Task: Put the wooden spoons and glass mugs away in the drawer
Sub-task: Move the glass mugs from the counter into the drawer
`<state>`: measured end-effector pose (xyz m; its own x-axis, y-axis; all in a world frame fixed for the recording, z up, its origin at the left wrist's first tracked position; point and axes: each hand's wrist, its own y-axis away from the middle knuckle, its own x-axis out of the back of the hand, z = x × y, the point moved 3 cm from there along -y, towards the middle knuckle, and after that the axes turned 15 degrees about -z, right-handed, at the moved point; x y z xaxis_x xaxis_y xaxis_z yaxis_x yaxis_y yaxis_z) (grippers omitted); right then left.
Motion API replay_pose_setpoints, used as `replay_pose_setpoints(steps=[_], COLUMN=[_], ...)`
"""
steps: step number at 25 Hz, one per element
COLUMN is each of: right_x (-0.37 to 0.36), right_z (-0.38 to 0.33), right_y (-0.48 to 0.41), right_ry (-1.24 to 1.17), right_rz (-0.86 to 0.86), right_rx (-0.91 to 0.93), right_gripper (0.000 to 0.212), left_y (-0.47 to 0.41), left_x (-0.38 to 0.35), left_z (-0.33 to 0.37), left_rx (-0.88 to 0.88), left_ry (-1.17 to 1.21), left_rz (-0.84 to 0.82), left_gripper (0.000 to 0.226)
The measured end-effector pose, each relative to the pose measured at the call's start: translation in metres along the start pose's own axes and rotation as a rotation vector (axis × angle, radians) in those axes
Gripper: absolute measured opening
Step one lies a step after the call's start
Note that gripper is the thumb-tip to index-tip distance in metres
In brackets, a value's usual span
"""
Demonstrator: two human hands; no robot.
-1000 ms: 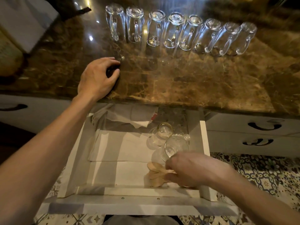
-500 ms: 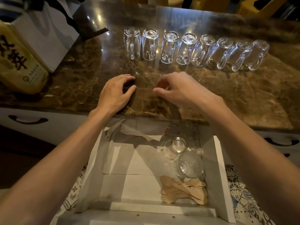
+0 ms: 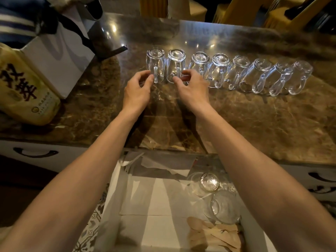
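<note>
Eight glass mugs (image 3: pixel 227 71) stood upside down in one row on the marble tabletop (image 3: pixel 254 124), handles facing the person. Step in hand: grasping the next two mugs for the drawer, one per hand. Left hand (image 3: pixel 137 91) had thumb and forefinger curled onto the handle of the leftmost mug (image 3: pixel 155 65), and the right hand (image 3: pixel 192 90) pinched the handle of the second mug (image 3: pixel 175 64) the same way. Both pinches looked closed on the handles, though the glass made the exact contact hard to read. Both mugs sat rim-down on the tabletop, not lifted. The hands were close side by side but apart, not touching each other. The other six mugs ran off to the right of the right hand, untouched and leaning slightly in the wide lens. The open drawer (image 3: pixel 112 206) lay below, near the person, between the forearms and paper-lined. It held two stored mugs (image 3: pixel 209 182) at its right side, with the wooden spoons (image 3: pixel 214 235) piled in front of them, so the spoons seemed done. Next move likely called for lifting both mugs straight up clear of their neighbours, then bringing them back and down into the free left part of the drawer without knocking the glass already there. A white paper bag (image 3: pixel 60 57) and a yellow printed package (image 3: pixel 23 88) sat at the left of the tabletop.
</note>
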<state>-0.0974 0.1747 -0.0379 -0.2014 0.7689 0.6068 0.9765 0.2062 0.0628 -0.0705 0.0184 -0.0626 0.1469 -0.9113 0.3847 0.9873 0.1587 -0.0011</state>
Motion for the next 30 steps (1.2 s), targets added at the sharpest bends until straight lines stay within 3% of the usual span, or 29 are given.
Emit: replay_pose_setpoints(steps=[6, 15, 30], right_x=[-0.009, -0.007, 0.007], right_z=[0.000, -0.006, -0.018], right_y=[-0.022, -0.029, 0.032], right_ry=[-0.004, 0.102, 0.136], right_rz=[0.051, 0.019, -0.053], right_rx=[-0.013, -0.042, 0.068], right_gripper=[0.031, 0.016, 0.022], left_y=[-0.019, -0.025, 0.039], left_x=[-0.009, -0.004, 0.010], left_z=[-0.001, 0.006, 0.027], left_rx=[0.020, -0.068, -0.131], left_ry=[0.137, 0.000, -0.071], left_rz=[0.010, 0.013, 0.038], left_gripper=[0.028, 0.024, 0.021])
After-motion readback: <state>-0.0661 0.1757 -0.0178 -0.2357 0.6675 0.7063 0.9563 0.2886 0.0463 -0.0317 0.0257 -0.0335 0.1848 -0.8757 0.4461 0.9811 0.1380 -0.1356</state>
